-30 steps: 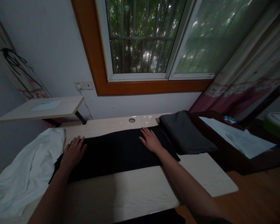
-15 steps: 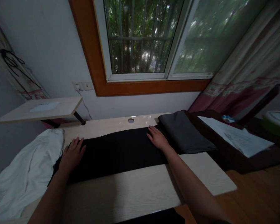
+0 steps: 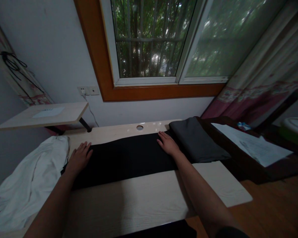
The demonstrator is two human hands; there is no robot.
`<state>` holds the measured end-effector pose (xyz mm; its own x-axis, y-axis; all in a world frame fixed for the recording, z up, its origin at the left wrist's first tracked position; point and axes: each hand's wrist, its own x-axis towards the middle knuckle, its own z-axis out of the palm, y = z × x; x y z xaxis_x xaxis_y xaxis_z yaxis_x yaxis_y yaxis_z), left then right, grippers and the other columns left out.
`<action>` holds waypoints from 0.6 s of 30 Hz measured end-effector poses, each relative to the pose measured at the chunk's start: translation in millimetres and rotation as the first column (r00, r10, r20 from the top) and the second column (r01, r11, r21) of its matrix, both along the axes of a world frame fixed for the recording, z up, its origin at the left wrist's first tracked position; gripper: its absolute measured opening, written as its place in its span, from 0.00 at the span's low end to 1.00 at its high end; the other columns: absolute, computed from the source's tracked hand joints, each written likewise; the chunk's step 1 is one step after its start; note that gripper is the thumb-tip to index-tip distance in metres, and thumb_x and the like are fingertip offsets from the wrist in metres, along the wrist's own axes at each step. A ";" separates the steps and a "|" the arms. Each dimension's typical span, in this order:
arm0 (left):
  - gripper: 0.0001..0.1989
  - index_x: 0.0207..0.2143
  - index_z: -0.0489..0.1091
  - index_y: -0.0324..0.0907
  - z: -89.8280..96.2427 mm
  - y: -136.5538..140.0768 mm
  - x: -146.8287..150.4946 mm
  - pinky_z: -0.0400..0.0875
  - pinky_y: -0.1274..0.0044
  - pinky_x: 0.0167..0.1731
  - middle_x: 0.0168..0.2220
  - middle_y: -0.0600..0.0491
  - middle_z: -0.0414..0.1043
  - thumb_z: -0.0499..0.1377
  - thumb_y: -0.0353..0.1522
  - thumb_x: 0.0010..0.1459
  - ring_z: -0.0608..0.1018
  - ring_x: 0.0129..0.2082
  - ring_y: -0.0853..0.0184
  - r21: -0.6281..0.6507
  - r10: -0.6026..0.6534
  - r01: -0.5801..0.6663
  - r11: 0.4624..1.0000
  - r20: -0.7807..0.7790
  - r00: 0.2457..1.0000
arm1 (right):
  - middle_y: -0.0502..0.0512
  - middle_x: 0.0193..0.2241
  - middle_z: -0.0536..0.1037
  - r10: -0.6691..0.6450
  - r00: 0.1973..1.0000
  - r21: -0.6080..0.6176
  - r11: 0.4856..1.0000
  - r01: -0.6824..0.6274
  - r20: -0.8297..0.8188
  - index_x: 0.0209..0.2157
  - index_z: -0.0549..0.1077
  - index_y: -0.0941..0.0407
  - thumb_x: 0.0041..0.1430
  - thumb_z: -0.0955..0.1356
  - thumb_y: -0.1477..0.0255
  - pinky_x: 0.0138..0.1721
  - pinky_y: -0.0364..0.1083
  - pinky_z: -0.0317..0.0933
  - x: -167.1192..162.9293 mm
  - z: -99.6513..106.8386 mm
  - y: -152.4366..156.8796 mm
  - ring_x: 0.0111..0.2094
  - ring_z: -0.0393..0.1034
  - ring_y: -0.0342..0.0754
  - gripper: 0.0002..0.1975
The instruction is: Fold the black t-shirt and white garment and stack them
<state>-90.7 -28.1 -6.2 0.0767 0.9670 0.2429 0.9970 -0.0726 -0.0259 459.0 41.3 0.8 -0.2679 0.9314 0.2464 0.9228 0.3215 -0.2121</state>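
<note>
Left hand (image 3: 79,158): palm down, fingers slightly spread, thumb out toward the middle, laid on the left end of the black cloth (image 3: 124,160), fingertips at its far edge. Right hand (image 3: 167,143): also palm down, fingers lightly apart, thumb off to the side, near the cloth's right end, fingertips at the far edge too. No pinch visible on either; how hard they press, cannot tell. Black cloth lies flat between and under the hands, a long strip running left-right across the pale wood-grain table (image 3: 149,195), far edge a bit wavy. Dark gray folded cloth (image 3: 198,142) sits just right of the right hand, up against the strip's right end; whether they overlap, cannot tell. Crumpled white fabric (image 3: 36,180) is just left of the left forearm, by the strip's left end. Round hole (image 3: 139,127) in the tabletop beyond the strip. Further out: small raised shelf (image 3: 72,114) at back left with a sheet (image 3: 48,112) on it, wall socket (image 3: 88,90) with a cable plugged in, window (image 3: 151,49) in a brown wood frame (image 3: 139,94). Right side: printed paper (image 3: 250,143) on a dark surface, patterned curtain (image 3: 248,76) behind.
</note>
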 end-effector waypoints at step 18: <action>0.31 0.65 0.65 0.38 14.4 -57.9 -40.4 0.72 0.61 0.57 0.66 0.37 0.62 0.47 0.43 0.64 0.76 0.59 0.50 -0.048 -0.015 0.020 0.999 0.097 0.995 | 0.63 0.67 0.65 -0.009 1.000 0.037 0.999 0.009 -0.009 0.65 0.68 0.63 0.72 0.60 0.65 0.71 0.55 0.51 2.2 0.2 -2.3 0.69 0.57 0.56 0.27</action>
<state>-131.1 -86.0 8.2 0.0719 0.9766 0.2028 0.9933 -0.0886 0.0745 461.2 39.0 1.0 -0.2570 0.9240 0.2833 0.9241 0.3208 -0.2078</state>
